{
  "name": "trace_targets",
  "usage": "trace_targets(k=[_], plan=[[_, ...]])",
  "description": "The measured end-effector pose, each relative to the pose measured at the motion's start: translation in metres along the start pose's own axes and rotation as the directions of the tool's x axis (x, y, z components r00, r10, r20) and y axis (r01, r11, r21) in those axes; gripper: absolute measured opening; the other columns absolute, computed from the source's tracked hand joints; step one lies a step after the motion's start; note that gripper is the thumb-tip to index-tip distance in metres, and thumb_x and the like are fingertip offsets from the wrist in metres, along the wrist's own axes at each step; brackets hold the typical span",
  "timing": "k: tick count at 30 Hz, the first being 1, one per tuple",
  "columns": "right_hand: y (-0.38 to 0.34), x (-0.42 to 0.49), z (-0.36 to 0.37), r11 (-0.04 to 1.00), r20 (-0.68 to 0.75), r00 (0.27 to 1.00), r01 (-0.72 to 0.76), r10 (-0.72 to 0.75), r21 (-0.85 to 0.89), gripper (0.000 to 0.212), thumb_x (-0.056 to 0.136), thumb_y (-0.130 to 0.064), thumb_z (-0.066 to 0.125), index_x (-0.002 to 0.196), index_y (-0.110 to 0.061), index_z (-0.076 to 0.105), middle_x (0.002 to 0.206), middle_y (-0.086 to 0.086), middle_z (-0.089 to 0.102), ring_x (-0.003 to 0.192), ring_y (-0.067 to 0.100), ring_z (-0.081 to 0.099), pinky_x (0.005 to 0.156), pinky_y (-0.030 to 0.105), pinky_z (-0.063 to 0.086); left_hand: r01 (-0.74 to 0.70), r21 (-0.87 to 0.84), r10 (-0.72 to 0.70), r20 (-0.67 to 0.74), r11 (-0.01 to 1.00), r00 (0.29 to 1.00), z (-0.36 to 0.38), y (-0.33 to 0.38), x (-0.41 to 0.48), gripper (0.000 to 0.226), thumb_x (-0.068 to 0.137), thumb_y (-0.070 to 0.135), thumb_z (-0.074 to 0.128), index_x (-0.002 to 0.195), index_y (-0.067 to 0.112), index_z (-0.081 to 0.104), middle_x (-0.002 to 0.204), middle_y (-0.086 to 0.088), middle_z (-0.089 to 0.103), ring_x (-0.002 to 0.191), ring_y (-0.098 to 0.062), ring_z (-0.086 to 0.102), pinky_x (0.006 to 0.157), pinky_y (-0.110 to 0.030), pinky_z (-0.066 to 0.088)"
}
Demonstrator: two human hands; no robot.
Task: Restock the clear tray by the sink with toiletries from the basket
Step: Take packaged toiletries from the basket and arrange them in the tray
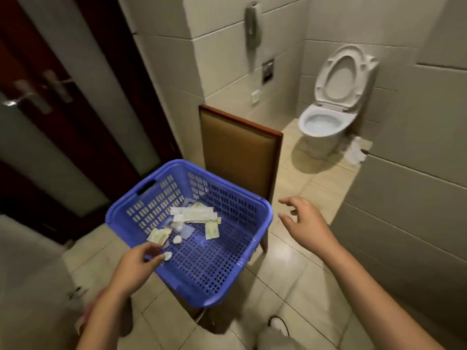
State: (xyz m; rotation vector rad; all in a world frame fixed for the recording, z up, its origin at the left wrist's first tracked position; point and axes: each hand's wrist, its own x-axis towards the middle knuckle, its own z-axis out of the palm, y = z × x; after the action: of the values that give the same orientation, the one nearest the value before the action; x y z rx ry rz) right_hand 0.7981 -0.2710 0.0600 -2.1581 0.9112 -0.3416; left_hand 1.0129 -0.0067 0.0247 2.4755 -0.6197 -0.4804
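Toiletries (pixel 161 234) are lying mid-floor in the blue basket (pixel 151 205), frame centre, long packets (pixel 192 214) left-right. Left hand (pixel 136 266), the nearer, is being held at a small white piece (pixel 168 255); pinch cannot be told. Right hand (pixel 305 223) is being held loosely spread, empty, right of the rim. Clear tray unseen.

The basket (pixel 227 198) is blue plastic, perforated, with a slight sheen. In it lie packets (pixel 194 214) in pale paper and clear film. The chair (pixel 237 147) behind has a polished wood frame and a matt tan padded back. The floor (pixel 303 286) tiles are glossy beige; the wall (pixel 404 210) tiles are duller. The far toilet (pixel 321 137) is glossy white. The left door (pixel 63 147) is dark wood and frosted glass, with metal handles (pixel 27 97).
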Motion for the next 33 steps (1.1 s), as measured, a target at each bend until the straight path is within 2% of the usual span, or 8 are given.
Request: trace_targets(k=[4, 9, 14, 18, 23, 27, 30, 33], plan=[[0.008, 0.058, 0.006, 0.999, 0.112, 0.993, 0.026, -0.023, -0.024, 0.031, 0.091, -0.02, 0.056, 0.122, -0.018, 0.056, 0.113, -0.002, 0.052, 0.101, 0.017, 0.056, 0.084, 0.022, 0.039, 0.1, -0.026, -0.101, -0.026, 0.995, 0.995, 0.008, 0.01, 0.026, 0.023, 0.085, 0.015, 0.067, 0.107, 0.008, 0.066, 0.098, -0.005, 0.066, 0.082, -0.02, 0.058, 0.075, -0.03, 0.042], [0.017, 0.132, 0.037, 0.997, 0.298, 0.954, 0.041, -0.021, -0.06, 0.026, 0.093, -0.021, 0.054, 0.119, -0.018, 0.057, 0.115, 0.0, 0.059, 0.085, 0.014, 0.054, 0.076, 0.023, 0.039, 0.216, -0.053, -0.218, -0.027, 0.975, 0.976, 0.027, 0.019, 0.056, 0.024, 0.09, 0.021, 0.061, 0.112, 0.012, 0.062, 0.104, -0.002, 0.063, 0.095, -0.016, 0.057, 0.084, -0.026, 0.043], [0.02, 0.161, 0.097, 0.992, 0.536, 0.843, 0.016, 0.052, -0.122, 0.03, 0.095, -0.022, 0.051, 0.125, -0.016, 0.053, 0.121, 0.002, 0.058, 0.098, 0.012, 0.053, 0.08, 0.02, 0.039, 0.326, -0.032, -0.323, 0.079, 0.945, 0.943, 0.052, -0.005, 0.057, 0.025, 0.09, 0.024, 0.061, 0.113, 0.016, 0.061, 0.106, 0.002, 0.063, 0.095, -0.013, 0.058, 0.08, -0.022, 0.041], [0.028, 0.176, 0.137, 0.977, 0.676, 0.725, 0.019, 0.134, -0.214, 0.031, 0.098, -0.023, 0.048, 0.127, -0.015, 0.049, 0.123, 0.005, 0.055, 0.11, 0.02, 0.056, 0.091, 0.03, 0.044, 0.439, -0.043, -0.428, 0.157, 0.898, 0.89, 0.065, -0.034, 0.065, 0.024, 0.089, 0.024, 0.062, 0.112, 0.017, 0.063, 0.109, 0.0, 0.065, 0.094, -0.012, 0.058, 0.081, -0.025, 0.044], [0.042, 0.208, 0.164, 0.963, 0.645, 0.728, -0.079, 0.233, -0.259, 0.029, 0.097, -0.016, 0.047, 0.126, -0.012, 0.049, 0.096, 0.009, 0.06, 0.083, 0.029, 0.06, 0.075, 0.044, 0.047, 0.47, -0.024, -0.455, 0.214, 0.882, 0.864, 0.076, -0.059, 0.095, 0.029, 0.091, 0.024, 0.059, 0.118, 0.013, 0.06, 0.114, -0.003, 0.062, 0.104, -0.016, 0.058, 0.082, -0.022, 0.041], [0.045, 0.239, 0.187, 0.948, 0.603, 0.748, -0.112, 0.278, -0.297, 0.031, 0.099, -0.015, 0.042, 0.129, -0.01, 0.046, 0.073, 0.003, 0.053, 0.067, 0.026, 0.045, 0.062, 0.037, 0.033, 0.487, -0.025, -0.462, 0.274, 0.873, 0.843, 0.08, -0.072, 0.13, 0.032, 0.093, 0.027, 0.056, 0.123, 0.015, 0.056, 0.118, -0.001, 0.062, 0.101, -0.015, 0.057, 0.086, -0.024, 0.044], [0.039, 0.259, 0.213, 0.94, 0.594, 0.743, -0.14, 0.308, -0.312, 0.029, 0.099, -0.015, 0.039, 0.127, -0.011, 0.049, 0.071, 0.01, 0.051, 0.056, 0.022, 0.035, 0.056, 0.035, 0.028, 0.495, -0.008, -0.463, 0.34, 0.869, 0.818, 0.083, -0.08, 0.164, 0.032, 0.095, 0.028, 0.052, 0.125, 0.016, 0.053, 0.122, 0.0, 0.059, 0.106, -0.015, 0.056, 0.09, -0.027, 0.045], [0.036, 0.281, 0.254, 0.926, 0.629, 0.715, -0.067, 0.304, -0.371, 0.028, 0.1, -0.014, 0.039, 0.125, -0.006, 0.049, 0.068, 0.009, 0.047, 0.05, 0.018, 0.03, 0.048, 0.028, 0.022, 0.495, -0.008, -0.454, 0.387, 0.869, 0.803, 0.091, -0.094, 0.206, 0.031, 0.097, 0.028, 0.048, 0.125, 0.015, 0.051, 0.118, -0.003, 0.06, 0.103, -0.019, 0.059, 0.088, -0.032, 0.048]])
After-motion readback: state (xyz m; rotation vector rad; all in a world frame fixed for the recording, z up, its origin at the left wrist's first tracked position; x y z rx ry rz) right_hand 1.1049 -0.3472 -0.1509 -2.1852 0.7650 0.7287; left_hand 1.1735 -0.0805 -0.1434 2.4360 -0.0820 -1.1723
